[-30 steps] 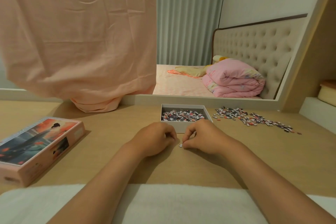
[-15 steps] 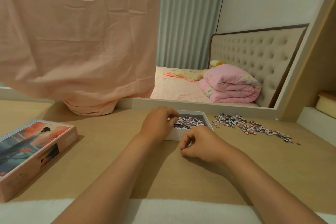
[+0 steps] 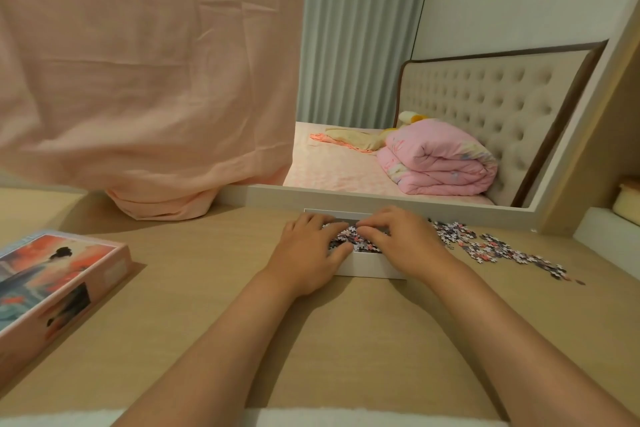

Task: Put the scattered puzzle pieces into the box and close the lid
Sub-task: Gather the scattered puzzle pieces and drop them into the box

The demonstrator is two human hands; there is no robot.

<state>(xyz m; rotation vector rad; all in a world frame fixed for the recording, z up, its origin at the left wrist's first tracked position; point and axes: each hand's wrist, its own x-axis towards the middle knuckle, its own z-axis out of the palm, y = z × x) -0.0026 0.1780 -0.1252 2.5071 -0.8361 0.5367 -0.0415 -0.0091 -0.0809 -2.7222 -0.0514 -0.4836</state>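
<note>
At 12 o'clock on the wooden table [image 3: 207, 288]: white box [image 3: 367, 269], lidless, with puzzle pieces [image 3: 346, 239] inside. Over its left half, the left hand [image 3: 311, 253], fingers relaxed and spread on those pieces. Over its right half, the right hand [image 3: 401, 243], fingers arched, tips down among them (pinching one or not: cannot tell). At 3 o'clock of the box, scattered pieces [image 3: 485, 248] loose on the table. At 9 o'clock, well apart, the lid [image 3: 52, 288], picture side up.

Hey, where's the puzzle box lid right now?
In the head view the lid lies picture side up near the table's left edge, well left of the left hand and the open box, below the hanging pink cloth.
</note>
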